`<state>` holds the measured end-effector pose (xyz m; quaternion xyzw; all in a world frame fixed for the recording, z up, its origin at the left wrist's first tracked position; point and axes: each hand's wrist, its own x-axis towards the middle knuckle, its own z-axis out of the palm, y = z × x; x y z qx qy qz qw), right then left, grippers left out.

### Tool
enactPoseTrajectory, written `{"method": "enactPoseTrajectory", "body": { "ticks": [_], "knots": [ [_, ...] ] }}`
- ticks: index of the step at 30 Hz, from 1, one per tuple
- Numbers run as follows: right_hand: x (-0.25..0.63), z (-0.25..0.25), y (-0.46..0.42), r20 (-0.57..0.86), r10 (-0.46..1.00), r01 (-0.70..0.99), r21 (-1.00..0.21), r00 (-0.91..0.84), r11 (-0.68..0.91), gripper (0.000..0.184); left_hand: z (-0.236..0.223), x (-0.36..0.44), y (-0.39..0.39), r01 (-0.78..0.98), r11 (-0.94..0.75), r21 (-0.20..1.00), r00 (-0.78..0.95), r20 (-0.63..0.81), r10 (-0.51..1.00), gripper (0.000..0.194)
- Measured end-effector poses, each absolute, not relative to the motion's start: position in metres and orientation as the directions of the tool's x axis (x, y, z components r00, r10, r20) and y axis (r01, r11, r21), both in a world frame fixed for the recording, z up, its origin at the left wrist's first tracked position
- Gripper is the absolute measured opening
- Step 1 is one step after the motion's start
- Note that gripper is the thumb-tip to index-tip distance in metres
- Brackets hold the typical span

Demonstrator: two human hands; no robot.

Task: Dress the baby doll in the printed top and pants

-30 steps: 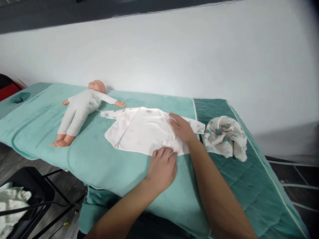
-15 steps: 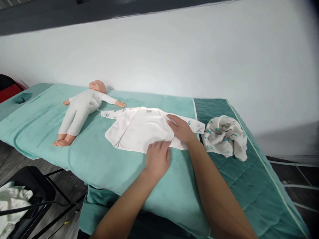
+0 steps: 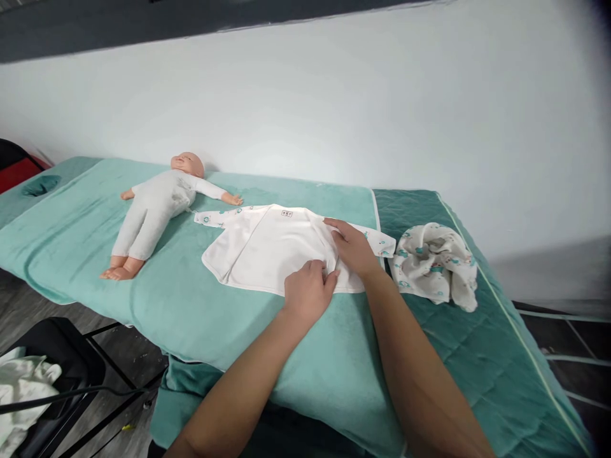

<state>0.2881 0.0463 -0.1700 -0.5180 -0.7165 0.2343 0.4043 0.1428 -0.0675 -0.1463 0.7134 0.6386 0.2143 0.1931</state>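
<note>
A white baby wrap shirt [image 3: 267, 251] lies spread flat on the teal towel-covered table [image 3: 191, 305]. My left hand [image 3: 308, 292] rests at the shirt's near hem, fingers curled and pinching the cloth by its tie. My right hand [image 3: 351, 248] lies on the shirt's right side, fingers pressed down and gripping the fabric close to the left hand's fingertips. A baby doll [image 3: 155, 210] in a pale bodysuit lies on its back to the left of the shirt, untouched.
A crumpled patterned cloth [image 3: 434, 261] sits on the darker quilted part of the table at right. A white wall runs behind. Down at left stand a black chair [image 3: 62, 362] with a white cloth [image 3: 21, 388] on it.
My left hand has moved up from the hem onto the shirt and closed on the fabric by the tie. My right hand stayed nearly in place.
</note>
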Motion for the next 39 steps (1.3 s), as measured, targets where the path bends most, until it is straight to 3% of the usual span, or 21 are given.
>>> {"method": "enactPoseTrajectory", "body": {
  "ticks": [3, 7, 10, 14, 19, 23, 25, 28, 30, 33, 39],
  "knots": [
    [0.298, -0.172, 0.048, 0.373, 0.924, 0.69, -0.647, -0.086, 0.325, 0.043, -0.144, 0.15, -0.054, 0.876, -0.088, 0.475, 0.079, 0.038, 0.996, 0.042],
    [0.314, -0.166, 0.046, 0.287, 0.951, 0.846, -0.53, 0.115, 0.058, 0.036, -0.145, 0.156, -0.043, 0.884, -0.115, 0.454, 0.096, 0.066, 0.993, 0.031],
    [0.315, -0.155, 0.04, 0.129, 0.964, 0.875, -0.461, 0.232, -0.149, 0.034, -0.145, 0.154, -0.04, 0.859, -0.099, 0.502, 0.074, 0.071, 0.995, 0.022],
    [0.305, -0.144, 0.033, -0.001, 0.969, 0.897, -0.378, 0.246, -0.229, 0.037, -0.144, 0.148, -0.037, 0.768, 0.031, 0.639, -0.02, -0.024, 0.999, 0.02],
    [0.303, -0.147, 0.032, -0.023, 0.982, 0.909, -0.373, 0.188, -0.183, 0.038, -0.148, 0.144, -0.042, 0.707, 0.023, 0.706, -0.037, 0.004, 0.999, 0.026],
    [0.308, -0.154, 0.034, 0.121, 0.981, 0.921, -0.378, 0.155, -0.099, 0.037, -0.155, 0.145, -0.054, 0.806, -0.204, 0.555, 0.064, 0.26, 0.963, 0.036],
    [0.306, -0.156, 0.034, 0.28, 0.957, 0.905, -0.423, 0.074, 0.053, 0.036, -0.158, 0.145, -0.06, 0.826, -0.33, 0.457, 0.174, 0.349, 0.921, 0.036],
    [0.293, -0.162, 0.034, 0.45, 0.882, 0.798, -0.475, -0.141, 0.37, 0.039, -0.161, 0.142, -0.073, 0.812, -0.481, 0.331, 0.37, 0.346, 0.862, 0.035],
    [0.283, -0.169, 0.034, 0.446, 0.849, 0.725, -0.48, -0.284, 0.494, 0.044, -0.162, 0.138, -0.086, 0.786, -0.555, 0.273, 0.478, 0.301, 0.825, 0.041],
    [0.271, -0.18, 0.032, 0.363, 0.829, 0.717, -0.423, -0.426, 0.554, 0.051, -0.162, 0.127, -0.111, 0.732, -0.633, 0.253, 0.575, 0.269, 0.773, 0.048],
    [0.269, -0.191, 0.019, 0.257, 0.869, 0.841, -0.247, -0.422, 0.481, 0.051, -0.154, 0.055, -0.144, 0.579, -0.711, 0.399, 0.624, 0.345, 0.702, 0.039]
  ]
}}
